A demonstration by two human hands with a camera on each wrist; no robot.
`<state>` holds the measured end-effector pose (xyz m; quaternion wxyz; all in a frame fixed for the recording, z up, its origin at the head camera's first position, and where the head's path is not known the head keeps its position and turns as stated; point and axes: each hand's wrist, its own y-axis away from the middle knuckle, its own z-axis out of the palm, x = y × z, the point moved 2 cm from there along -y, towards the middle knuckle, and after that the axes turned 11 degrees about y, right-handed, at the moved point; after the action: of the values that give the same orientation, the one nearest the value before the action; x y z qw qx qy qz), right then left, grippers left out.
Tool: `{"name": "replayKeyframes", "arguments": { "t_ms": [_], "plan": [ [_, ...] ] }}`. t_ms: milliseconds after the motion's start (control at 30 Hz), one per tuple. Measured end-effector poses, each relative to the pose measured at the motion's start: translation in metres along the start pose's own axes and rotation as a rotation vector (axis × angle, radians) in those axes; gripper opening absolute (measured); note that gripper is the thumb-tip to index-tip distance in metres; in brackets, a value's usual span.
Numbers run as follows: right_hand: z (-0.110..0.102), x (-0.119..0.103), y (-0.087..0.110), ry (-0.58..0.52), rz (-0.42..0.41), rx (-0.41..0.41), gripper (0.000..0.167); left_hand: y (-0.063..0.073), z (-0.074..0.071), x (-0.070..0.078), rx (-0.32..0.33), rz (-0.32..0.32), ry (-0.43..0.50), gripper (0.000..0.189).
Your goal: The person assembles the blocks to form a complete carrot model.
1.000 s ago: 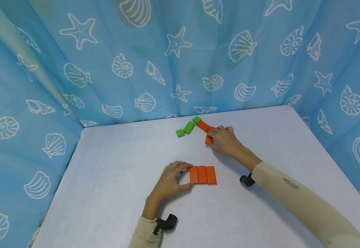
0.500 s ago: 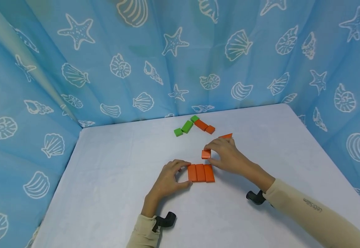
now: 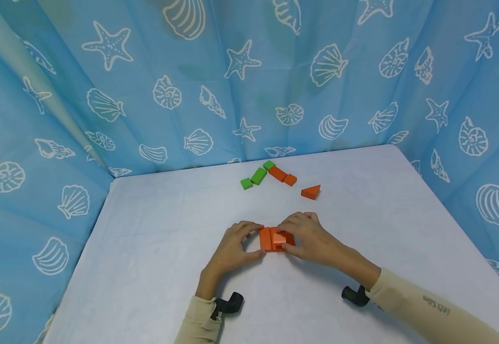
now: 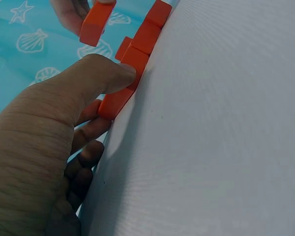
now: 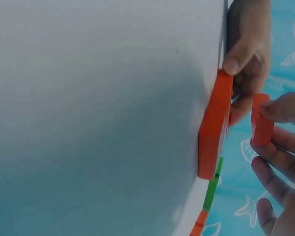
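Three flat orange blocks (image 3: 265, 240) lie side by side in a row on the white table. My left hand (image 3: 231, 251) pinches the leftmost one between thumb and index finger at its near and far ends; the left wrist view shows the thumb (image 4: 120, 76) pressed on its side. Over the row, my right hand (image 3: 311, 239) holds a small orange block (image 5: 262, 129) between thumb and fingertips. In the left wrist view, that small block (image 4: 96, 24) is raised apart from the row.
Farther back lies an orange wedge block (image 3: 311, 192). Left of it stretches a bent line of green blocks (image 3: 259, 176) and orange blocks (image 3: 277, 174). A blue curtain (image 3: 215, 86) with shell prints hangs behind the table (image 3: 154, 248).
My right hand has taken a small orange block from the back and carried it toward me, over the row. The wedge now shows uncovered. My left hand has stayed at the row.
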<state>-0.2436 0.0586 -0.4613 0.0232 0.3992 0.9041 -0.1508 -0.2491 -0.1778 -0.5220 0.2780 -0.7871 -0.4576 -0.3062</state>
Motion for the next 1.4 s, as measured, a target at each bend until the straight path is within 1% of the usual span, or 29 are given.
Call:
{"name": "replayKeyframes", "arguments": {
  "t_ms": [133, 300, 467, 633, 733, 867, 1000, 1133, 1233, 1333, 1400],
  "plan": [
    [0.005, -0.007, 0.005, 0.002, -0.027, -0.007, 0.038, 0.0, 0.0, -0.001, 0.002, 0.0, -0.004, 0.057],
    [0.011, -0.012, 0.011, -0.03, -0.064, -0.016, 0.035, -0.001, 0.0, 0.0, -0.002, -0.003, -0.005, 0.057],
    [0.015, -0.014, 0.011, -0.045, -0.107, -0.026, 0.034, -0.001, -0.001, 0.001, 0.004, 0.01, -0.004, 0.057],
    [0.02, -0.013, 0.01, -0.065, -0.122, -0.056, 0.034, 0.0, -0.001, 0.0, 0.008, 0.01, 0.003, 0.058],
    [0.023, -0.012, 0.01, -0.037, -0.134, -0.045, 0.033, 0.0, -0.001, 0.0, 0.004, 0.011, 0.004, 0.058],
    [0.026, -0.013, 0.01, 0.005, -0.155, -0.007, 0.033, 0.0, -0.001, 0.0, 0.002, 0.02, 0.004, 0.058],
    [0.027, -0.013, 0.011, 0.022, -0.164, 0.02, 0.032, 0.0, -0.001, 0.001, 0.001, 0.02, 0.008, 0.057],
    [0.029, -0.013, 0.011, 0.034, -0.17, 0.029, 0.032, 0.0, -0.002, 0.001, 0.001, 0.013, 0.011, 0.057],
    [0.026, -0.013, 0.01, 0.026, -0.163, 0.031, 0.031, 0.0, -0.001, 0.001, 0.001, 0.015, 0.014, 0.057],
    [0.018, -0.01, 0.007, 0.011, -0.126, 0.028, 0.029, 0.0, -0.001, 0.0, 0.004, 0.023, 0.015, 0.057],
    [0.011, -0.004, 0.001, 0.007, -0.081, 0.021, 0.027, 0.0, -0.001, 0.0, 0.002, 0.019, 0.012, 0.057]
  ]
}}
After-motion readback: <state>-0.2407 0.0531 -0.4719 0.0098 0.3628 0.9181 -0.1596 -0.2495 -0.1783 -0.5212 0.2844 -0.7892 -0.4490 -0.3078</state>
